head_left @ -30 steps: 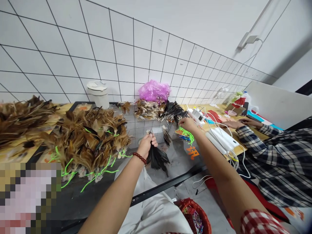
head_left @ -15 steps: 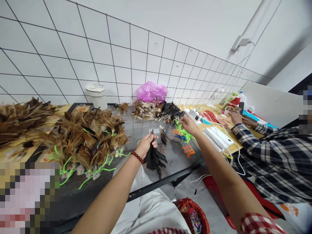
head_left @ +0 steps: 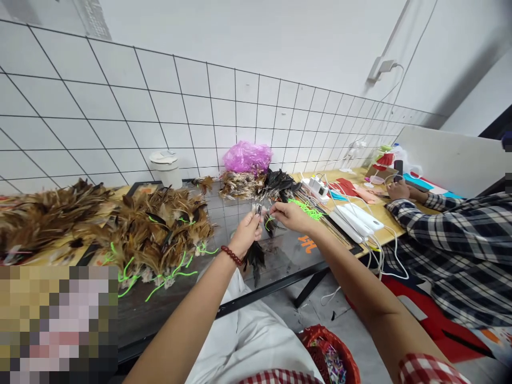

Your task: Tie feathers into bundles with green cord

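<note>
dark glass table (head_left: pixel 280 261), brown feather piles (head_left: pixel 160 229) (tied with green cord), white cup (head_left: pixel 167 168), pink bag (head_left: pixel 248 158)

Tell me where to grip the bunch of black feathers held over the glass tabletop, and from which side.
Grip the bunch of black feathers at the gathered quill ends, at its top, where the left hand pinches them. Come from above or the side: the plumes hang down and fan out loose, so only the bundled stems look firm enough to hold. The right hand meets it there with a neon green cord.
</note>
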Available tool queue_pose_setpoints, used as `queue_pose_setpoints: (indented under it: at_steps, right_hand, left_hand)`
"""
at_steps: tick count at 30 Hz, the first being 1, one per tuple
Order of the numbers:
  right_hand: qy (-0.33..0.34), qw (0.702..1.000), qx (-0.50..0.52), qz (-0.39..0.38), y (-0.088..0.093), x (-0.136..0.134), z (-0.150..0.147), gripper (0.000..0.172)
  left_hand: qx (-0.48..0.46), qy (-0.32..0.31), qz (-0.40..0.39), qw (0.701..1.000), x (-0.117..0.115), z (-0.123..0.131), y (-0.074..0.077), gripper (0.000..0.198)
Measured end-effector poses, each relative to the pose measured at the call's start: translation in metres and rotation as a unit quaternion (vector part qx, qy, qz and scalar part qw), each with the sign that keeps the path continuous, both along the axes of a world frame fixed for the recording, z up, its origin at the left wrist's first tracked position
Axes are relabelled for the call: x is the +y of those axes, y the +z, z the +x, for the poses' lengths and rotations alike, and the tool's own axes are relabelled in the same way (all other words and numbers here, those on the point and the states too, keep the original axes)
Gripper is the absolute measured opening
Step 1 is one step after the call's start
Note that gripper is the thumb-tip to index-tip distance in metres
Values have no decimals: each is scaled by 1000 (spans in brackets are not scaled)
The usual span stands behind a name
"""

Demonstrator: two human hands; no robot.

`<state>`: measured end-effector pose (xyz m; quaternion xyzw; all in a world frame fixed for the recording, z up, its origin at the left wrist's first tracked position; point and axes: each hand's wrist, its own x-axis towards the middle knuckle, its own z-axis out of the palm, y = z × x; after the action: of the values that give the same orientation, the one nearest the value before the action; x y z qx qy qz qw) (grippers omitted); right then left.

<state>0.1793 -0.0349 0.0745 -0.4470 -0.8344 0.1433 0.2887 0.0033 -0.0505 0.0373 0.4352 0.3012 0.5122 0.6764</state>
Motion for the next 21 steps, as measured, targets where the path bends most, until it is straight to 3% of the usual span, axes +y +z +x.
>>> queue_pose_setpoints:
  at_steps: [6, 11, 13, 15, 17, 19, 21]
  right_hand:
    - [2, 1000, 9, 3, -4, -7, 4, 16]
    - [-52, 985, -153, -54, -17, -6, 41, 18]
    - [-87, 980, -169, -58, -22, -6, 48, 22]
    - [-111, 988, -71, -76, -27, -9, 42, 30]
    - [-83, 980, 112, -140, -30, -14, 24, 38]
    - [-5, 933, 263, -245, -33, -19, 4, 45]
    - [61, 884, 306, -347, -36, -23, -11, 52]
  left_hand:
    - [105, -32, -13, 994, 0, 0, 1, 24]
    - [160, -7, -10, 987, -2, -6, -2, 19]
    - [187, -2, 0, 982, -3, -6, -4, 17]
    - [207, -8, 15, 978, -3, -6, -5, 16]
    - [214, -21, 30, 976, -4, -4, -6, 16]
    - [216, -35, 43, 975, -4, -4, -4, 19]
    - [226, -23, 70, 971, -4, -7, -1, 23]
